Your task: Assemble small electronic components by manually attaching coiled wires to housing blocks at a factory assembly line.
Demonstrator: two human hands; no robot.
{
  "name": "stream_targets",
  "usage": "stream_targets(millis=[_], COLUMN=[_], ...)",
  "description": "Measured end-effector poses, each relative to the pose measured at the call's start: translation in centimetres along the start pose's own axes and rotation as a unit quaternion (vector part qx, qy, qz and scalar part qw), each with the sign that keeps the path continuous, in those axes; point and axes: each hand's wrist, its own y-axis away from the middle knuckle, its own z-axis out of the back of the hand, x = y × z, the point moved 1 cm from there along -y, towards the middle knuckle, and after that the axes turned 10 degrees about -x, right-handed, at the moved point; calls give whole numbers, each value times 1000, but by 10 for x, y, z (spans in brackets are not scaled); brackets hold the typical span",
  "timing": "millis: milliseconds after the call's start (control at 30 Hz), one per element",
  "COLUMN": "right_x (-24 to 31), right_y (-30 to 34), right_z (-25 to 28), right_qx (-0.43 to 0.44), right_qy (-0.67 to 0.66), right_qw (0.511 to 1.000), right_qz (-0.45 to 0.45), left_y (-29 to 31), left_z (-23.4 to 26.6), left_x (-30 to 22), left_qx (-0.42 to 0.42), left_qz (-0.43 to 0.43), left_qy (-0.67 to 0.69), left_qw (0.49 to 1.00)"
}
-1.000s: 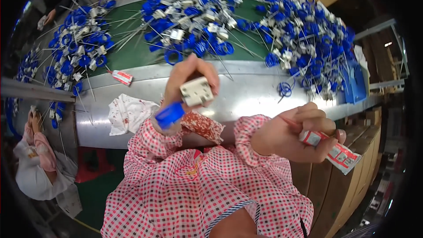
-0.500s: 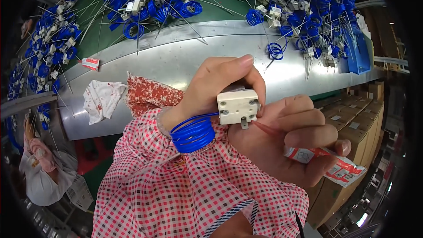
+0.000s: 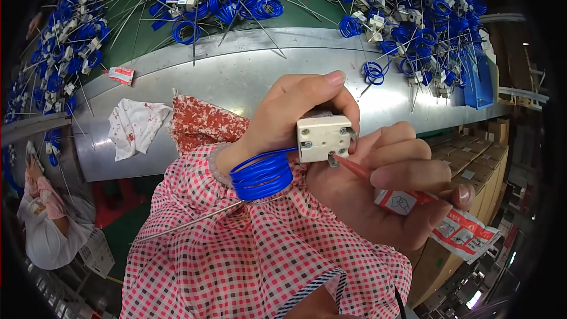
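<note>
My left hand (image 3: 301, 103) grips a white block-shaped thermostat (image 3: 323, 140) with screws on its face. From the thermostat runs a blue coiled capillary tube (image 3: 261, 175), hanging by my left wrist. A thin metal rod (image 3: 189, 223) reaches down-left from the coil, across the checked sleeve. My right hand (image 3: 396, 183) is closed around a red-and-white squeeze tube (image 3: 466, 231), partly hidden by the fingers. Its pointed red nozzle (image 3: 352, 167) comes out past the index finger, with the tip at the metal tab on the thermostat's lower edge.
Piles of blue-coiled thermostats (image 3: 413, 18) cover the far side of the metal worktable (image 3: 236, 59). A stained white cloth (image 3: 134, 127), a red-spotted cloth (image 3: 204, 119) and another squeeze tube (image 3: 121, 75) lie left. Cardboard boxes (image 3: 472, 168) stand right, near a blue bin (image 3: 479, 80). A co-worker (image 3: 47, 218) sits left.
The red nozzle's tip has shifted left, from the lower right screw to the tab on the thermostat's lower edge. The metal rod shows more plainly. The whole view has shifted slightly.
</note>
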Motion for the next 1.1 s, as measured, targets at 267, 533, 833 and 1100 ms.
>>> stream_targets(millis=[267,533,833,1100], right_x=[0,-1,-11,-13], right_y=[3,2,4,-5], right_z=[0,5,18,28], right_qx=[30,66,17,-34], right_qy=[20,106,72,-15], right_qw=[998,991,994,999], right_qz=[-45,41,77,16], left_y=[-1,-4,-10,-15], left_z=[4,1,-14,-25], left_x=[-4,0,3,8], left_qx=[-9,-40,-77,-75], left_qz=[12,14,38,73], left_qy=[9,13,-36,-73], left_qw=[1000,999,996,992])
